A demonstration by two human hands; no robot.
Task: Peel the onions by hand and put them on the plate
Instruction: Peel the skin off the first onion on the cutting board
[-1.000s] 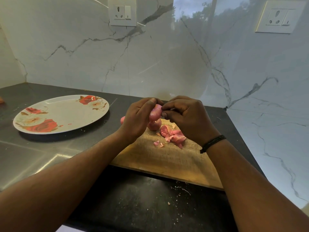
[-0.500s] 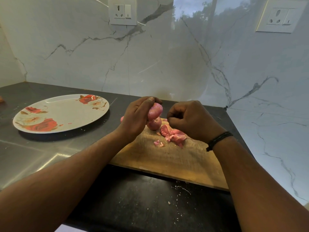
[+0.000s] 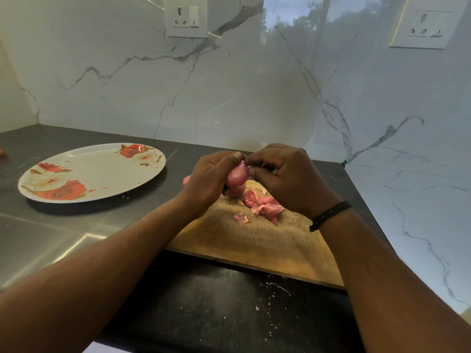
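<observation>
My left hand (image 3: 207,180) grips a small pink onion (image 3: 237,175) above the far end of the wooden cutting board (image 3: 254,240). My right hand (image 3: 288,177) meets it from the right, its fingertips pinching at the onion's top. Another onion (image 3: 235,191) lies on the board just below the held one, and the end of a third (image 3: 186,180) pokes out behind my left hand. A heap of pink peels (image 3: 262,205) lies on the board under my right hand. The white plate with red roses (image 3: 102,171) stands to the left, holding no onions.
The dark counter (image 3: 204,314) carries small skin crumbs in front of the board. A steel surface (image 3: 38,240) lies at the left. A marble wall closes off the back and right, with two socket plates (image 3: 185,16) high up.
My right hand had pulled away down to the peel heap; it has come back up to the top of the onion. My left hand has kept holding the onion.
</observation>
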